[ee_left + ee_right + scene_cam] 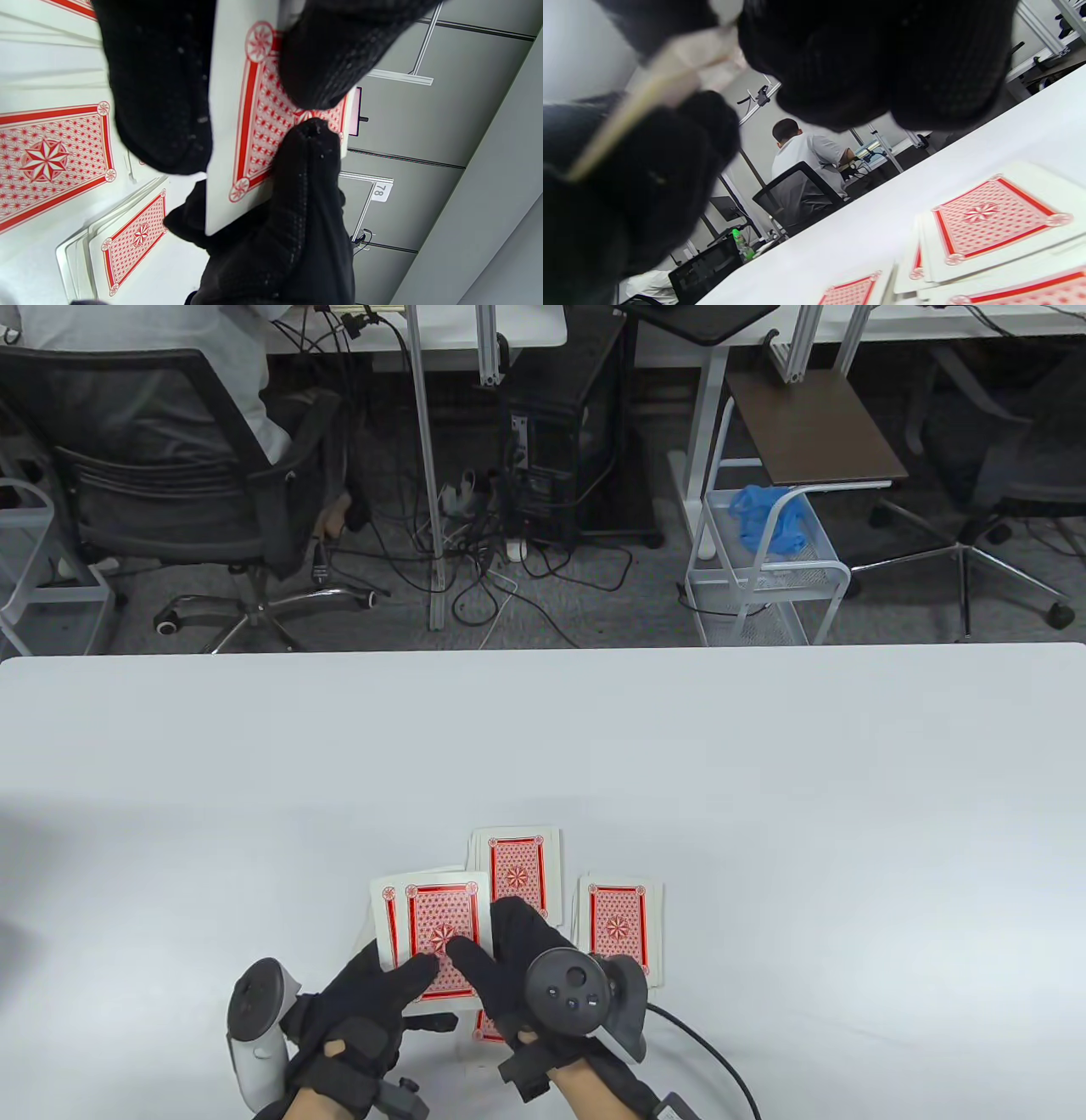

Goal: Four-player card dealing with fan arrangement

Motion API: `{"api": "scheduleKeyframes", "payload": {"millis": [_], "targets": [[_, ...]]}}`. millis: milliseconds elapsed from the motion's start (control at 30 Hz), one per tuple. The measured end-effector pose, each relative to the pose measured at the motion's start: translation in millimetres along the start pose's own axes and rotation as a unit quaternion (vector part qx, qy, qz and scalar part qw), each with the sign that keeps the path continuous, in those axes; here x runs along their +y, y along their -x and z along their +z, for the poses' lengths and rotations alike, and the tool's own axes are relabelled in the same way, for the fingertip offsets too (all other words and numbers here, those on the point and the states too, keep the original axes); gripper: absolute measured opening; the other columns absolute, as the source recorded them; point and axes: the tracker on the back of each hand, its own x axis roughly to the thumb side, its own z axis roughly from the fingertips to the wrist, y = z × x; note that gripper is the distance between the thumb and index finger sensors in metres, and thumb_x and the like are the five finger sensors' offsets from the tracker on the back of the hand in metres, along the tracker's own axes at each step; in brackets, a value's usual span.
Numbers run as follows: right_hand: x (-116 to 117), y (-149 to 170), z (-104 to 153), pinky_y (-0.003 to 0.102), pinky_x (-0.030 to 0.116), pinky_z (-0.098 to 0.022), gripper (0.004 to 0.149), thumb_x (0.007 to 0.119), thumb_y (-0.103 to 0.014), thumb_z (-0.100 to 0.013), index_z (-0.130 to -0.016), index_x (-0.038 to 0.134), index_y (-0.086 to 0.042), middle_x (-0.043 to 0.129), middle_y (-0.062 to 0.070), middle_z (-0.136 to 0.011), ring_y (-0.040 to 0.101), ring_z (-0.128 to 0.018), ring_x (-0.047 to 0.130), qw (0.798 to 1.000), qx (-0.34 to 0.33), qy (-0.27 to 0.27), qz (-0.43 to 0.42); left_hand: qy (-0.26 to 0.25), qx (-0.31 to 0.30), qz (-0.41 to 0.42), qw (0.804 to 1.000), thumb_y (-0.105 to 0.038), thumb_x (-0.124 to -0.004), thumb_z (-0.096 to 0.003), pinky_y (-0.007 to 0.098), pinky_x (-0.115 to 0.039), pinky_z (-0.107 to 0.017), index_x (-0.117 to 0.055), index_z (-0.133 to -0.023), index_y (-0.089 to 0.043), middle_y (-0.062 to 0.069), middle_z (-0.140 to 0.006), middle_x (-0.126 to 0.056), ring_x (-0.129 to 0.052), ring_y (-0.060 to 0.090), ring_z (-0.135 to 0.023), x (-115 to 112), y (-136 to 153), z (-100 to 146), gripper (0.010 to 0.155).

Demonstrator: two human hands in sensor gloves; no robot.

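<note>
1. Both hands grip one red-backed card packet (434,937), raised off the white table (543,746) near the front edge; left hand (361,1027) thumb lies on the packet's back, right hand (517,976) thumb beside it.
2. Left wrist view: two gloved thumb tips (314,140) meet on the red back of the packet (258,127), other fingers sit under and along its white edge. Edge looks more than one card thick, count unclear.
3. Right wrist view: the packet (653,106) shows edge-on, blurred, pinched between dark gloved fingers (874,63).
4. Far pile (517,872) lies face-down on the table just beyond the held packet, its lower corner hidden behind the packet and the right fingers.
5. Right pile (619,929) lies face-down beside the right hand, cards slightly offset, apart from the far pile.
6. Another red-backed card (488,1027) peeks out on the table under the right hand, mostly hidden.
7. Trackers: white one (254,1027) on the left hand, dark one (577,988) on the right, black cable (713,1052) trailing off the right wrist.
8. Background past the table: black office chair (170,483), computer tower (560,449), white wire cart (764,560) holding blue gloves (768,517), loose floor cables.
</note>
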Motion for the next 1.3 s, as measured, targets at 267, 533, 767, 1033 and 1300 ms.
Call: {"api": "scheduleKeyframes", "payload": {"millis": [267,533,767,1033,1300], "targets": [[-7,32,5,0.059,0.088,-0.035,0.045,0.060,-0.034,-0.063,-0.083,0.086,-0.004,0.101,0.010,-0.064,0.035,-0.045,0.105,0.982,0.052,0.015,-0.179,-0.004,0.008,-0.003,1.000,-0.034,-0.079,-0.0549,0.037,-0.104,-0.041,-0.078,-0.099,-0.015,0.007,-0.091,-0.101,-0.114,0.032,-0.069,6,0,-2,0.048],[-6,63,10,0.075,0.063,-0.055,0.037,0.075,-0.037,-0.059,-0.063,0.093,-0.005,0.078,0.027,-0.086,0.058,-0.080,0.074,0.978,0.174,-0.099,-0.052,-0.105,-0.030,-0.083,0.991,-0.034,-0.080,-0.0540,0.037,-0.104,-0.038,-0.081,-0.097,-0.014,0.008,-0.087,-0.104,-0.115,0.032,-0.065,34,-21,9,0.047],[28,49,10,0.080,0.052,-0.059,0.041,0.083,-0.035,-0.058,-0.076,0.093,0.001,0.065,0.034,-0.096,0.064,-0.088,0.060,0.943,0.166,-0.237,0.163,-0.102,-0.032,-0.071,0.992,-0.034,-0.080,-0.0540,0.038,-0.104,-0.038,-0.081,-0.097,-0.014,0.008,-0.087,-0.104,-0.115,0.033,-0.064,38,-21,10,0.047],[47,41,10,0.080,0.051,-0.060,0.046,0.082,-0.047,-0.057,-0.071,0.090,-0.004,0.070,0.029,-0.092,0.060,-0.087,0.064,0.889,0.140,-0.252,0.357,-0.085,-0.018,-0.058,0.994,-0.035,-0.082,-0.0529,0.036,-0.105,-0.037,-0.083,-0.096,-0.015,0.006,-0.085,-0.106,-0.117,0.030,-0.063,35,-15,7,0.047],[5,12,9,0.060,0.088,-0.034,0.058,0.055,-0.040,-0.061,-0.095,0.081,0.000,0.096,0.019,-0.077,0.035,-0.045,0.106,0.999,0.026,-0.018,0.027,-0.049,0.002,-0.033,0.998,-0.037,-0.086,-0.0504,0.033,-0.106,-0.035,-0.086,-0.092,-0.018,0.002,-0.080,-0.109,-0.119,0.025,-0.060,15,-6,3,0.045]]}}
